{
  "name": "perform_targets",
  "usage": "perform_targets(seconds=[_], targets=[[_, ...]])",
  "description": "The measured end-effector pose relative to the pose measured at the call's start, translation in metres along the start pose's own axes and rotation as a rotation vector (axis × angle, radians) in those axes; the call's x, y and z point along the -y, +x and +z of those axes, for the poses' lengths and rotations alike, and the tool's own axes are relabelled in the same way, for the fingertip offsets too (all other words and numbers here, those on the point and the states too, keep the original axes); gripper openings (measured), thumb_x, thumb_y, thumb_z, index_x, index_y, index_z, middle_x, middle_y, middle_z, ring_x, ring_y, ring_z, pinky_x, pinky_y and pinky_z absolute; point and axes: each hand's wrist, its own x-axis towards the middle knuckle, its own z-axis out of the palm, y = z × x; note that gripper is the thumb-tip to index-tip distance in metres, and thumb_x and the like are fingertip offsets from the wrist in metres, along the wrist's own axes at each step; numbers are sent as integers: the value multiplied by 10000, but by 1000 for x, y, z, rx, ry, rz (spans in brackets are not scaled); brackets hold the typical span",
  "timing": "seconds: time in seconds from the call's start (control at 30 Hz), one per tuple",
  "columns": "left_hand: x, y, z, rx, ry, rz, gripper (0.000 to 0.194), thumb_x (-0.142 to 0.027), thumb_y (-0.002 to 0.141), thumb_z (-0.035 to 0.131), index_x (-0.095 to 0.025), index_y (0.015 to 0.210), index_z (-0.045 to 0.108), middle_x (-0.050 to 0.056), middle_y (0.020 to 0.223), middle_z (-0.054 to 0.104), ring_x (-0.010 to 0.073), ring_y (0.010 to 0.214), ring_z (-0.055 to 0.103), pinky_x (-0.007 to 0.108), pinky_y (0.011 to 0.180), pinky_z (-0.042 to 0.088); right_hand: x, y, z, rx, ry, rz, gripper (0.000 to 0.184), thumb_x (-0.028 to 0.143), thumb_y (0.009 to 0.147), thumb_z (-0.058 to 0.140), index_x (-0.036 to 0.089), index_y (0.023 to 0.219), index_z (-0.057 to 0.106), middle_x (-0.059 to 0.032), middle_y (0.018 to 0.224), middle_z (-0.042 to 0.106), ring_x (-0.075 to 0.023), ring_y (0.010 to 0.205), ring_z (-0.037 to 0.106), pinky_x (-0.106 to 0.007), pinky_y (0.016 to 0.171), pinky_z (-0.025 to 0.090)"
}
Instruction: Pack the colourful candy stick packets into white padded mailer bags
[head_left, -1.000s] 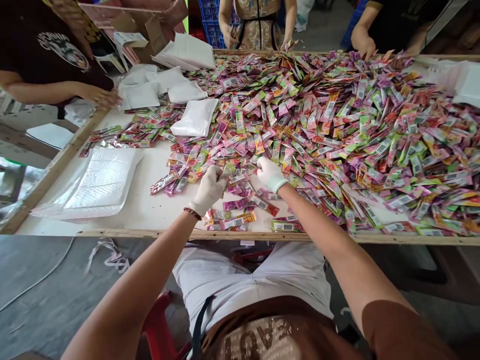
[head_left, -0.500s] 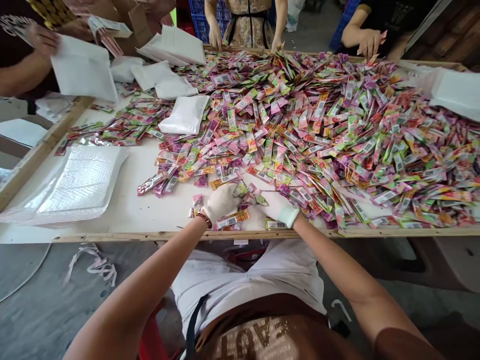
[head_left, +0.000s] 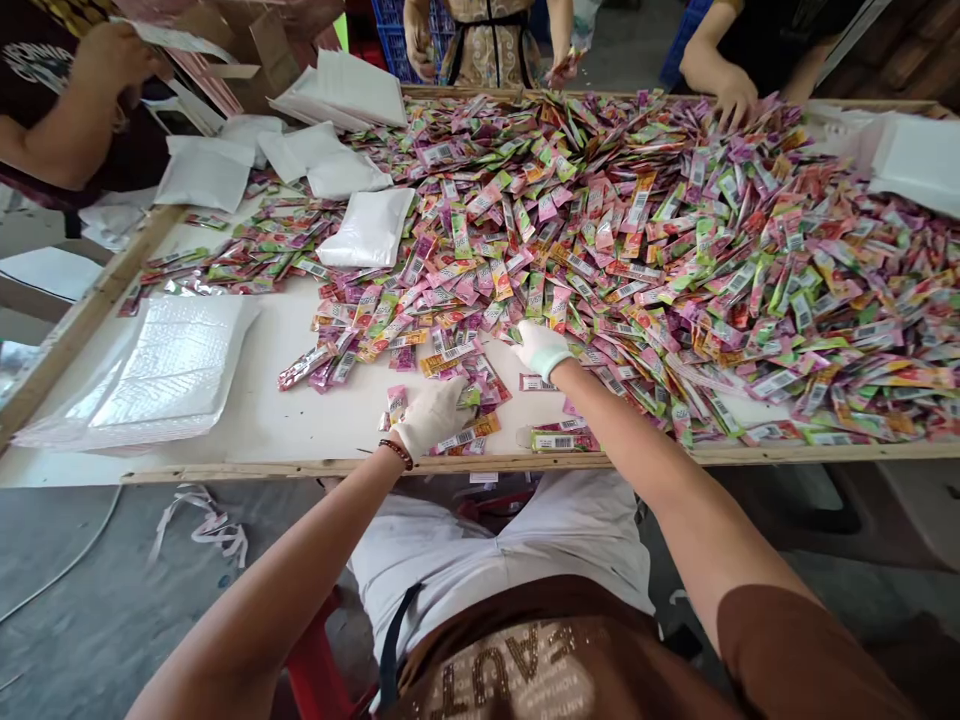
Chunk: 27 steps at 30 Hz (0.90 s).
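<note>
Nearest to us, well in front of the heap of printed stick sachets (head_left: 637, 230), we see a brown shirt (head_left: 637, 640), then white trousers (head_left: 487, 550), then the table's wooden rail (head_left: 262, 470). Just short of the heap's near edge is the gloved left hand (head_left: 433, 415), its fingers curled round a green sachet (head_left: 469, 397); loose sachets lie beside it. The gloved right hand (head_left: 541, 348) dips into that near edge, fingers bent; we cannot tell whether they grip anything. Left of the heap we find a bubble-wrap pouch (head_left: 176, 355) lying flat, and against the heap's left flank a plump white packet (head_left: 367, 228). Beyond the heap, we see a person in a patterned garment (head_left: 491, 45) and a co-worker's hand (head_left: 735, 95) touching its far side. Farther back, left of that person, is a blue crate (head_left: 394, 45).
</note>
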Motion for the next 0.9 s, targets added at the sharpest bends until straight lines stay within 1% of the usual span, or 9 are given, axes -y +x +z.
perform_targets(seconds=[0.13, 0.2, 0.3, 0.37, 0.47, 0.57, 0.63, 0.73, 0.9], targets=[[3, -6, -12, -122, 61, 17, 217, -367, 884, 552, -199, 1002, 625, 120, 1025, 683, 245, 900, 657, 310, 738, 457, -2, -5, -6, -30, -48, -144, 280, 335, 904, 628, 174, 1134, 639, -153, 1226, 665, -269, 1057, 637, -325, 845, 464], [6, -12, -27, -157, 21, 21, 177, -287, 902, 496, -197, 1009, 604, 108, 975, 676, 234, 846, 652, 308, 709, 447, -11, -18, -15, -81, -41, -218, 218, 298, 906, 607, 176, 1082, 645, -131, 1155, 678, -254, 1003, 636, -311, 811, 451], [9, -24, -40, -111, -87, 6, 177, -265, 888, 509, -199, 1044, 560, 44, 805, 641, 208, 701, 609, 299, 638, 412, -26, -43, -27, -87, 24, -239, 229, 225, 921, 531, 185, 1135, 603, -83, 990, 702, -227, 848, 635, -298, 714, 421], [9, -30, -37, -37, -110, 38, 207, -336, 849, 598, -202, 1003, 561, 25, 781, 625, 200, 690, 594, 297, 641, 412, -33, -58, -28, -24, 12, -224, 278, 275, 918, 560, 194, 1183, 582, -75, 978, 711, -236, 833, 643, -300, 695, 414], [4, -34, -18, 80, -39, 48, 287, -378, 785, 681, -200, 993, 597, 55, 892, 669, 233, 804, 633, 320, 711, 446, -35, -71, -18, 85, -150, -206, 363, 344, 872, 658, 190, 1197, 608, -121, 1061, 722, -299, 937, 667, -345, 746, 440], [-4, -35, 0, 150, 56, 28, 279, -315, 817, 630, -184, 1064, 626, 117, 1045, 696, 288, 952, 658, 361, 791, 468, -31, -74, -6, 155, -258, -198, 338, 322, 860, 668, 179, 1167, 655, -160, 1107, 717, -336, 1005, 668, -397, 801, 462], [-7, -37, 2, 146, 97, 85, 228, -267, 837, 584, -181, 1042, 633, 137, 1102, 686, 294, 998, 656, 369, 826, 472, -29, -75, -5, 148, -284, -243, 282, 304, 858, 661, 191, 1115, 689, -163, 1134, 705, -337, 1018, 663, -408, 813, 466], [-2, -41, -15, 41, 86, 120, 173, -228, 864, 519, -201, 1007, 614, 112, 1037, 686, 251, 926, 660, 340, 805, 473, -22, -75, -13, 94, -309, -368, 221, 217, 857, 621, 228, 1057, 713, -132, 1139, 697, -328, 1024, 655, -408, 818, 457], [38, -25, -75, -284, 2, -43, 321, -288, 859, 545, -178, 1161, 537, 80, 890, 672, 224, 780, 630, 307, 702, 454, 11, -58, -27, -6, -123, -434, 281, 208, 911, 574, 223, 1184, 639, -105, 1079, 722, -286, 994, 664, -365, 809, 454]])
